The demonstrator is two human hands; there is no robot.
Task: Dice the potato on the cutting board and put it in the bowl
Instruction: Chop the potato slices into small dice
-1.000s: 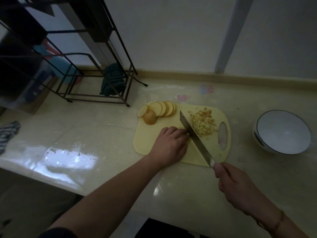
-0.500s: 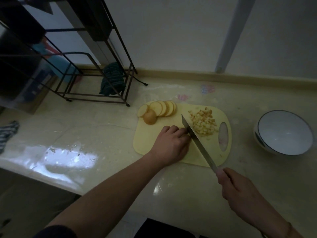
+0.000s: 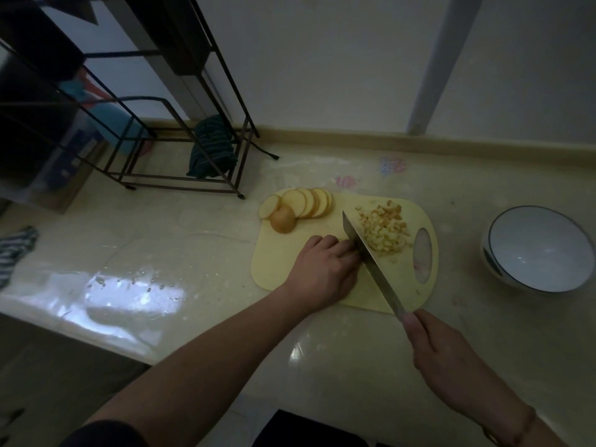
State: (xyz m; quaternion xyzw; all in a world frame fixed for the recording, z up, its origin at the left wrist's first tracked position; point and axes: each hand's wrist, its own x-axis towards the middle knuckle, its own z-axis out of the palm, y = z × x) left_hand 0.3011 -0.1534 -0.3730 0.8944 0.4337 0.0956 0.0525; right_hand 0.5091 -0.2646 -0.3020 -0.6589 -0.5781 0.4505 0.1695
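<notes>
board: cutting board (image 3: 274, 269) sits mid-counter (image 3: 193, 246)
slices: potato slices (image 3: 306, 203) on its far left corner
dice: diced pile (image 3: 385, 230) on its right side, just past the knife (image 3: 371, 259)
bowl: bowl (image 3: 538, 250) right of the board, apart
rack: wire rack (image 3: 180, 130) far left, by the wall

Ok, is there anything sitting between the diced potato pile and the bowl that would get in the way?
Nothing visible does. The diced potato lies at the right end of the cutting board, and only bare counter separates the board's edge from the bowl. The knife is on the pile's left, away from the bowl.
</notes>
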